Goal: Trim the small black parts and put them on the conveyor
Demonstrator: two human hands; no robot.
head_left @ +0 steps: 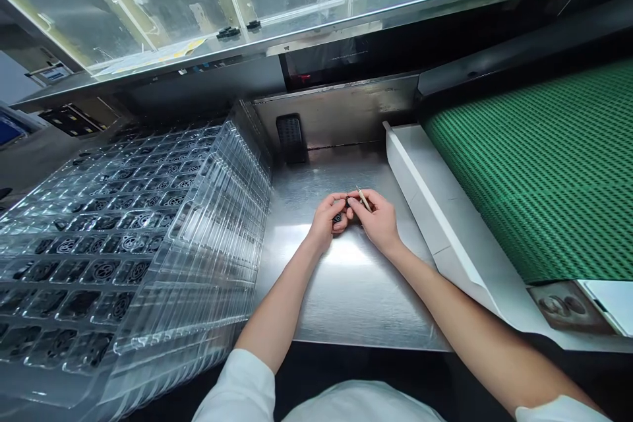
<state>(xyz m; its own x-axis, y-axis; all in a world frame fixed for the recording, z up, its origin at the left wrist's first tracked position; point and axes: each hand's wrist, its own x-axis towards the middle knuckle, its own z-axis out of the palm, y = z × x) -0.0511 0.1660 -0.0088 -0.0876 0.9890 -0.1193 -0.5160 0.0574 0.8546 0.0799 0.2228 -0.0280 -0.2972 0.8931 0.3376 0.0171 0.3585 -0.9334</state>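
Observation:
Above the bare metal work surface [341, 297], my two hands meet at the fingertips. My left hand [326, 221] is closed, with a small black round part [337, 217] against its curled fingers. Another small dark piece [348, 200] is pinched where both hands' fingertips come together; its exact shape is too small to tell. Closed as well, my right hand [380, 219] has a slim beige pen-like tool [364, 199] between its fingers, its thin tip pointing up and away from me.
Left of my arms rises a tall stack of clear plastic trays [212, 231], the top one with black round parts in its pockets. A white guard rail [435, 211] and a green conveyor belt [554, 165] run along the right. A small black tray [291, 137] leans against the back wall.

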